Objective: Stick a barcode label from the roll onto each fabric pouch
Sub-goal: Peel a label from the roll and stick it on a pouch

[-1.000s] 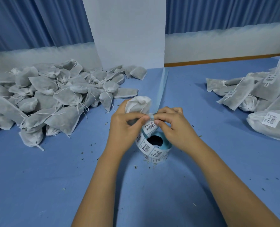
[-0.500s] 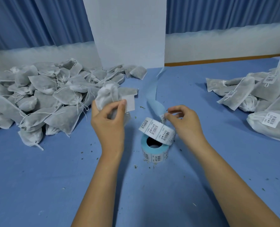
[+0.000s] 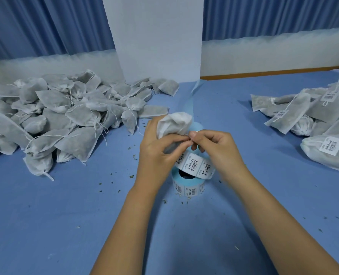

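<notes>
White, gauzy fabric pouch, crumpled and grey with filling, sits gripped in the left hand just above the label roll at mid-table. The right hand pinches its lower edge with curled fingers. Black barcodes show on the roll's loose strip.

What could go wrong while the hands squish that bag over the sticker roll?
The pouch is bunched in the left hand where the right hand pinches it, so a label could stick on creased. The loose label strip hangs off the roll under both hands and might snag. Crumbs could foul the glue.
</notes>
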A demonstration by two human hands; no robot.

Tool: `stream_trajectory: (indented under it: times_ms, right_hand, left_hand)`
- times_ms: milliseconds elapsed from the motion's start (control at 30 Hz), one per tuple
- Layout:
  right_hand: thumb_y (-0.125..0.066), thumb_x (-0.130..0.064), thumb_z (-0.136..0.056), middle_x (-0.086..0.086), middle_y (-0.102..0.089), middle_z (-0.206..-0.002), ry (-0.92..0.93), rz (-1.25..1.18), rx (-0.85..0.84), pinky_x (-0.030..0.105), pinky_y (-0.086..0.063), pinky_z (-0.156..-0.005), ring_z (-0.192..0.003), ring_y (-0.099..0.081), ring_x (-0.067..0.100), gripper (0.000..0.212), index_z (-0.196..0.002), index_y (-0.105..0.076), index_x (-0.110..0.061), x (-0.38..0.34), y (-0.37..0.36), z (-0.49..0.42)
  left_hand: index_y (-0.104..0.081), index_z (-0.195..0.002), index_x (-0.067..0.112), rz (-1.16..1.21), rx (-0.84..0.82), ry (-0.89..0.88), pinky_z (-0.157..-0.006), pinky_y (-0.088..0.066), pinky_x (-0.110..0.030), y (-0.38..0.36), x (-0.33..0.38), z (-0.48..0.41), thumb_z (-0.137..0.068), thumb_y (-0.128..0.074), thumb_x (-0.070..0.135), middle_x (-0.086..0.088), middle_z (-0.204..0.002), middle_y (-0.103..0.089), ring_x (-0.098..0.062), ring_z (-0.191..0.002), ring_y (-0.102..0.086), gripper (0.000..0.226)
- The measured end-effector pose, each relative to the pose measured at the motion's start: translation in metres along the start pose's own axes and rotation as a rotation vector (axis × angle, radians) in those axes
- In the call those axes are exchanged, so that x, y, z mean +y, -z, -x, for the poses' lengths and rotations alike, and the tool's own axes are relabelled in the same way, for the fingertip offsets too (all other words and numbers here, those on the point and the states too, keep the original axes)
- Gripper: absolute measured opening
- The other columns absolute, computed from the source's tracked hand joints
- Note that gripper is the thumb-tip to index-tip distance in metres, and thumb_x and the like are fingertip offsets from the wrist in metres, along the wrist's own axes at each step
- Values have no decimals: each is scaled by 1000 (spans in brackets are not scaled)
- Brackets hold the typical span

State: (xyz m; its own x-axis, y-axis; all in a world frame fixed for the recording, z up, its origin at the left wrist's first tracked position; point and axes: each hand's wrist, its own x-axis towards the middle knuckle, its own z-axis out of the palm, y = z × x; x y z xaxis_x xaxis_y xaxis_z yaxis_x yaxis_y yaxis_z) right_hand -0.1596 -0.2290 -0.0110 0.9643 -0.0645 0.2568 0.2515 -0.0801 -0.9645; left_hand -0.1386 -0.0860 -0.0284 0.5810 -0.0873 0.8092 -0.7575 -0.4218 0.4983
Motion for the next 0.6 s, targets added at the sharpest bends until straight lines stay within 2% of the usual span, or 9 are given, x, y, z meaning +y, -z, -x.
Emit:
stream_trajectory:
  times_ms: [100, 167, 233, 300, 433, 500, 600]
  right_hand:
    - [-64, -20, -87, -4, -57, -61, -26, -78, -9, 14, -36, -60, -58, -45, 3, 30, -58, -69, -22, 1, 1, 0]
    - [-64, -16, -87, -1, -57, -64, -43, -128, -9, 20, -35, -67, -65, -44, 8, 28, -60, -71, -22, 1, 3, -1]
    - [-63, -13, -87, 5, -58, -70, -53, -173, 6, 27, -33, -73, -71, -42, 14, 27, -63, -73, -22, 0, 5, -2]
    - [-62, -10, -87, 3, -57, -68, -51, -191, 43, 26, -33, -73, -69, -43, 12, 27, -65, -72, -22, 0, 8, -4]
    - [-60, -10, -90, 2, -53, -68, -18, -198, 57, 29, -34, -76, -72, -44, 16, 26, -70, -69, -23, 0, 10, -5]
    - [-61, -11, -90, -3, -54, -65, 36, -172, 61, 24, -37, -73, -67, -46, 13, 23, -71, -68, -22, 0, 9, -4]
    - [-61, 0, -88, -16, -62, -65, 153, -100, 20, 11, -41, -67, -63, -53, 0, 24, -77, -66, -20, -3, 5, -3]
  left_hand:
    - [-76, -94, 14, 113, -27, 138, -93, -41, -14, 3, 1, -2, -73, -80, 26, -7, -109, -54, -4, -106, -54, 25]
    - [-75, -97, 21, 177, -29, 233, -92, -40, -12, 6, 0, -3, -72, -81, 30, -7, -111, -55, -2, -106, -55, 27]
    - [-74, -96, 27, 209, 3, 300, -87, -40, -9, 8, 0, -5, -76, -77, 29, -8, -110, -61, 1, -101, -56, 20]
    - [-74, -95, 31, 248, 63, 366, -82, -42, -8, 10, -3, -5, -85, -71, 19, 0, -107, -66, 5, -97, -58, 15]
    - [-73, -100, 39, 248, 104, 446, -96, -46, -24, 15, -8, -6, -91, -64, 12, 0, -116, -67, -8, -112, -59, 30]
    - [-71, -105, 38, 257, 97, 440, -101, -46, -26, 16, -8, -7, -89, -66, 8, 2, -121, -65, -5, -115, -59, 35]
    - [-69, -111, 33, 278, 18, 400, -99, -43, -16, 16, -5, -8, -84, -68, -2, 9, -123, -65, 1, -118, -56, 44]
